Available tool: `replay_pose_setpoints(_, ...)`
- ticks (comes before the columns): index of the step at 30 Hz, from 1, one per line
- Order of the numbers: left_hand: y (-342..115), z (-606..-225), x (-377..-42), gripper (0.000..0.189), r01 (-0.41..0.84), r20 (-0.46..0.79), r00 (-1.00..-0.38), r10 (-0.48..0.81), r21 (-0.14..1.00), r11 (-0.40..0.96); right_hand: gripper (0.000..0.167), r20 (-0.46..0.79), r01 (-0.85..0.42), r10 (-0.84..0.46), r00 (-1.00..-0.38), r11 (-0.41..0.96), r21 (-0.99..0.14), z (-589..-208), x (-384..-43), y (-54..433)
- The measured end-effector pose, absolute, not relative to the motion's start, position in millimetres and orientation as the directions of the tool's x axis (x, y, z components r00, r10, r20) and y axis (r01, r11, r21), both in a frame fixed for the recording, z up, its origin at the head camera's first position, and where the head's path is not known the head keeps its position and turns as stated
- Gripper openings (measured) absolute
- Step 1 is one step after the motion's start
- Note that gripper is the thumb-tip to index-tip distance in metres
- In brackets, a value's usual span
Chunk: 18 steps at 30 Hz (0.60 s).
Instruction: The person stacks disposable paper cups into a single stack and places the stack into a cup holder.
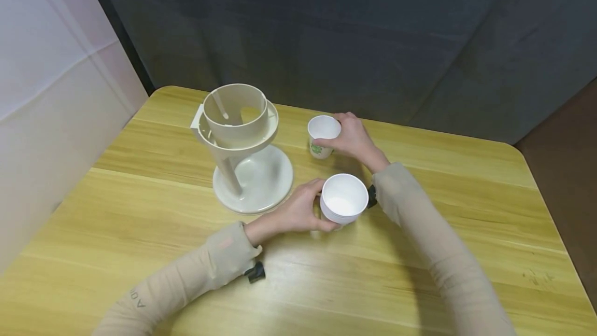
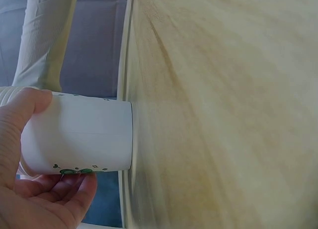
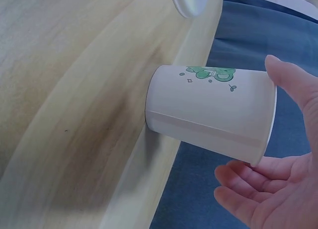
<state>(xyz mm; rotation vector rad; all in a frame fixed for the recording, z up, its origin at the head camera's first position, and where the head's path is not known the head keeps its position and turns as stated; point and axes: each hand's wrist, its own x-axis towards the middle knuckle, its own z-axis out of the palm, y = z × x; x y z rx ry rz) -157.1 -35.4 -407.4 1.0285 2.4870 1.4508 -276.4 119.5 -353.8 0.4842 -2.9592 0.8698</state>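
Observation:
My left hand (image 1: 305, 209) grips a stack of white paper cups (image 1: 344, 196) from its left side. In the left wrist view, thumb and fingers wrap the stack, and its bottom meets the wooden table. Green print shows low on its side. Farther back, a single white paper cup (image 1: 324, 129) with a green print stands upright on the table. Beside it is my right hand (image 1: 352, 139), loosely spread. In the right wrist view, the thumb lies at the cup's rim (image 3: 271, 114) and the bent fingers (image 3: 238, 182) sit just off its side.
Left of the cups stands a cream-coloured holder (image 1: 238, 118) with an open ring on a post above a round base (image 1: 275, 191). A dark curtain (image 1: 326, 30) hangs behind the wooden table (image 1: 140, 222). White cloth (image 1: 60, 66) covers the left side.

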Motion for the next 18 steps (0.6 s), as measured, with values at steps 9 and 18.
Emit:
replay_pose_setpoints(9, -34.5, -406.2, -156.3, 0.071, 0.509, 0.251, -0.767, 0.59, 0.798, 0.322, 0.072, 0.116, -0.289, -0.268, -0.956, 0.803, -0.521, -354.3, -275.2, 125.0)
replay_pose_setpoints(18, -35.7, -405.7, -156.4, 0.07, 0.498, 0.245, -0.771, 0.588, 0.807, 0.316, 0.07, 0.127, -0.296, -0.269, -0.955, 0.812, -0.503, -351.3, -262.4, 144.7)
